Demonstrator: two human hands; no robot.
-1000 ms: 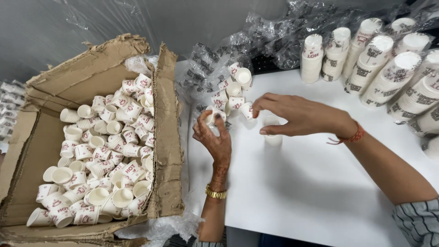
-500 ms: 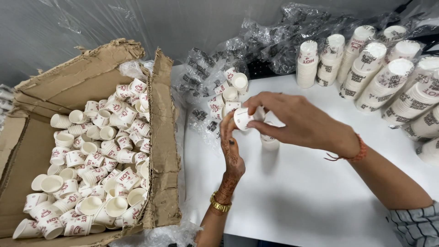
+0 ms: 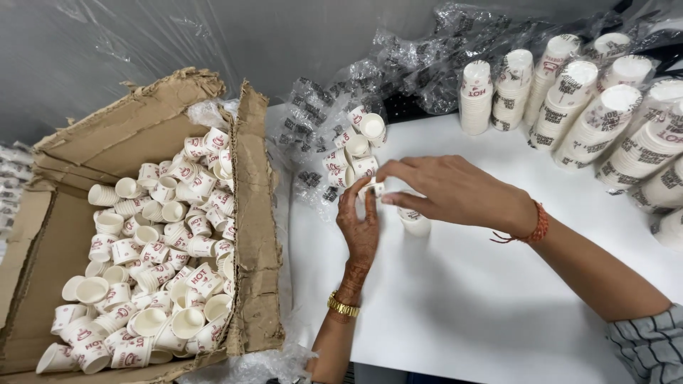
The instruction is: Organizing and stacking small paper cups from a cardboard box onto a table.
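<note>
Right now both hands meet over the white table (image 3: 462, 313), just in front of a small heap of loose paper cups (image 3: 352, 153) that spills from crumpled clear plastic wrap (image 3: 320, 117). The left hand (image 3: 359, 224) stands upright with its palm turned toward the right hand, fingers raised and lightly curled, a gold bracelet (image 3: 343, 307) on its wrist. The right hand (image 3: 455, 192) reaches across from the right side, palm down, with a red thread band (image 3: 537, 224) at the wrist; its thumb and forefinger pinch a small white paper cup (image 3: 373, 190) that sits between the two hands, touching the fingertips of the left one. Whether the left hand grips that cup or only steadies it, I cannot tell. Just under the right hand, a short stack of cups (image 3: 415, 222) stands upright on the table, partly hidden by the fingers. At the back right, tall nested columns of the same white cups (image 3: 590, 107) with red print lean against more plastic wrap. To the left, well apart from the hands, a torn cardboard box (image 3: 249, 235) sits open beside the table, filled with a jumble of loose cups (image 3: 156, 256) lying at every angle. A striped sleeve (image 3: 651, 345) shows at the lower right corner.
</note>
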